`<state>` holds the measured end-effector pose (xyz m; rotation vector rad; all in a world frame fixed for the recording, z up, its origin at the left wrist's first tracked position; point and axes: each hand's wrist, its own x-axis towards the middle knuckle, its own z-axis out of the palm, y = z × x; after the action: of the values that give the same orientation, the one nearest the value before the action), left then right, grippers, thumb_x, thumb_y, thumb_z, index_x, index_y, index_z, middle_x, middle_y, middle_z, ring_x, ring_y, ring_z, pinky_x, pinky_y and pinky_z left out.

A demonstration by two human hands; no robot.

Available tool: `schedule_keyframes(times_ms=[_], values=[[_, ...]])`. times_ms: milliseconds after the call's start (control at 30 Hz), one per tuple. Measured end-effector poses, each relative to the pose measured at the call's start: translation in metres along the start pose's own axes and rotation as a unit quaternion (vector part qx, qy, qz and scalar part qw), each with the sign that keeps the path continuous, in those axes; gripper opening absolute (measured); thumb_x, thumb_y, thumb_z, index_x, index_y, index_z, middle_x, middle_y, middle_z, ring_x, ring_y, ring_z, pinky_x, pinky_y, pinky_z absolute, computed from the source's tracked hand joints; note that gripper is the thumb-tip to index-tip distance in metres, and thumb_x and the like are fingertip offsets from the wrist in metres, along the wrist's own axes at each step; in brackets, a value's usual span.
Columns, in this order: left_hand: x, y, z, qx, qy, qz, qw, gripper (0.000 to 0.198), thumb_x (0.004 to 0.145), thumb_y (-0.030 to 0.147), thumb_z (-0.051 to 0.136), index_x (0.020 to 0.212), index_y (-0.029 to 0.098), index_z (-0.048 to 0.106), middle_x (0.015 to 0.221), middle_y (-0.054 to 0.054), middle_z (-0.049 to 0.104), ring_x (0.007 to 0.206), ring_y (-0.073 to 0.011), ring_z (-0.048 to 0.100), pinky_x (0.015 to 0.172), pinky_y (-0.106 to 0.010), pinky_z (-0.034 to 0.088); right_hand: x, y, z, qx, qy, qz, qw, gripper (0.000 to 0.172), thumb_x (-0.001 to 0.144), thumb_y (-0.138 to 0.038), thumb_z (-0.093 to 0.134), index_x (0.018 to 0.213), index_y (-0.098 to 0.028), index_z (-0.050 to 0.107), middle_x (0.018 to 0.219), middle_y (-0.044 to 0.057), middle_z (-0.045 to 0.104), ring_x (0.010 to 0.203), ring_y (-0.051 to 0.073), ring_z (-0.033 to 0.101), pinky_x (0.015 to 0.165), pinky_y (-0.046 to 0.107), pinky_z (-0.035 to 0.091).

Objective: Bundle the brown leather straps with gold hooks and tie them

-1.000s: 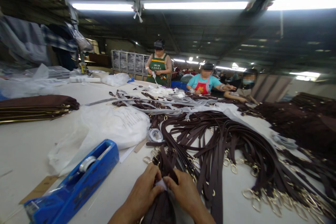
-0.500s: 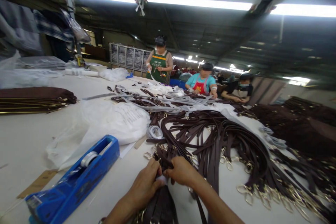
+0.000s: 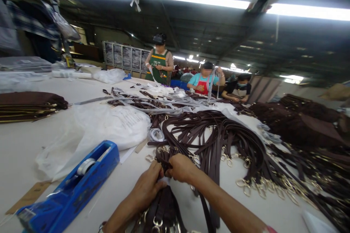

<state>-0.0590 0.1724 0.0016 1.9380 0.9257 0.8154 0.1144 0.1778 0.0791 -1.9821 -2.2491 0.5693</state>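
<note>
My left hand (image 3: 146, 188) and my right hand (image 3: 181, 168) meet low in the middle, both closed around a gathered bundle of dark brown straps (image 3: 162, 209) with metal rings. A bit of white material shows between the fingers. The bundle runs from my hands down toward me. Beyond my hands a big loose heap of brown straps (image 3: 218, 138) with gold clasps fans out over the white table (image 3: 24, 145).
A blue tape dispenser (image 3: 73, 189) lies at lower left beside a white plastic bag (image 3: 109, 127). Stacked brown pieces (image 3: 27, 105) sit far left, more brown goods (image 3: 300, 120) at right. Three people (image 3: 203, 80) work at the table's far end.
My hands have shifted slightly forward and up on the bundle. The right hand now reaches across from the right. The view has tilted up and left a little.
</note>
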Motion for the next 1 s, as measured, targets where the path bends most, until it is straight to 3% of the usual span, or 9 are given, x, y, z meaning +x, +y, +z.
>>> schedule_keyframes(times_ms=[100, 167, 333, 500, 700, 833, 1000], values=[[0.001, -0.001, -0.001, -0.016, -0.005, -0.001, 1.0, 0.019, 0.072, 0.013, 0.06, 0.085, 0.022, 0.05, 0.09, 0.002, 0.054, 0.084, -0.0206, 0.049, 0.072, -0.032, 0.031, -0.005, 0.01, 0.01, 0.086, 0.013, -0.001, 0.996, 0.019, 0.077, -0.023, 0.072, 0.062, -0.018, 0.063, 0.059, -0.003, 0.066, 0.063, 0.015, 0.064, 0.068, 0.03, 0.05], [0.001, -0.002, 0.0, -0.032, -0.002, -0.004, 0.999, 0.018, 0.071, 0.013, 0.06, 0.084, 0.022, 0.051, 0.088, 0.002, 0.054, 0.082, -0.0203, 0.049, 0.072, -0.032, 0.031, -0.013, 0.018, 0.023, 0.158, 0.041, 0.004, 0.987, 0.016, 0.078, -0.023, 0.066, 0.063, -0.018, 0.065, 0.059, -0.003, 0.067, 0.06, 0.014, 0.064, 0.062, 0.027, 0.046], [0.001, -0.004, 0.006, -0.091, 0.03, -0.034, 0.995, 0.013, 0.075, 0.018, 0.061, 0.081, 0.022, 0.051, 0.081, 0.003, 0.053, 0.078, -0.0199, 0.047, 0.069, -0.031, 0.032, -0.038, 0.034, 0.062, 0.301, 0.143, 0.044, 0.942, 0.015, 0.076, -0.027, 0.057, 0.075, -0.018, 0.068, 0.075, 0.002, 0.072, 0.077, 0.019, 0.065, 0.07, 0.028, 0.043], [0.004, -0.015, 0.011, -0.196, 0.038, -0.061, 0.978, 0.021, 0.078, 0.033, 0.068, 0.084, 0.022, 0.05, 0.077, 0.003, 0.056, 0.074, -0.0193, 0.05, 0.066, -0.029, 0.035, -0.044, 0.035, 0.09, 0.417, 0.169, 0.076, 0.89, 0.028, 0.073, -0.036, 0.056, 0.083, -0.014, 0.069, 0.079, 0.006, 0.071, 0.079, 0.023, 0.065, 0.072, 0.031, 0.046], [0.011, -0.037, 0.015, -0.316, 0.033, -0.085, 0.944, 0.051, 0.068, 0.057, 0.081, 0.083, 0.022, 0.047, 0.078, 0.0, 0.062, 0.071, -0.0183, 0.055, 0.062, -0.026, 0.038, -0.041, 0.026, 0.093, 0.487, 0.196, 0.079, 0.848, 0.03, 0.073, -0.04, 0.061, 0.089, -0.016, 0.067, 0.084, 0.005, 0.073, 0.083, 0.024, 0.066, 0.076, 0.032, 0.048], [0.012, -0.037, 0.017, -0.34, 0.039, -0.096, 0.935, 0.05, 0.07, 0.054, 0.082, 0.086, 0.022, 0.047, 0.08, -0.001, 0.064, 0.071, -0.0178, 0.058, 0.063, -0.026, 0.041, -0.047, 0.02, 0.087, 0.486, 0.212, 0.08, 0.844, 0.025, 0.074, -0.04, 0.062, 0.086, -0.019, 0.068, 0.082, 0.003, 0.073, 0.083, 0.025, 0.065, 0.076, 0.033, 0.046], [0.007, -0.018, 0.018, -0.327, 0.046, -0.083, 0.94, 0.041, 0.077, 0.046, 0.079, 0.091, 0.023, 0.049, 0.081, 0.003, 0.062, 0.069, -0.0145, 0.055, 0.063, -0.024, 0.041, -0.053, 0.015, 0.083, 0.478, 0.221, 0.097, 0.845, 0.023, 0.077, -0.038, 0.059, 0.088, -0.022, 0.069, 0.084, 0.003, 0.073, 0.084, 0.026, 0.066, 0.076, 0.035, 0.045]])
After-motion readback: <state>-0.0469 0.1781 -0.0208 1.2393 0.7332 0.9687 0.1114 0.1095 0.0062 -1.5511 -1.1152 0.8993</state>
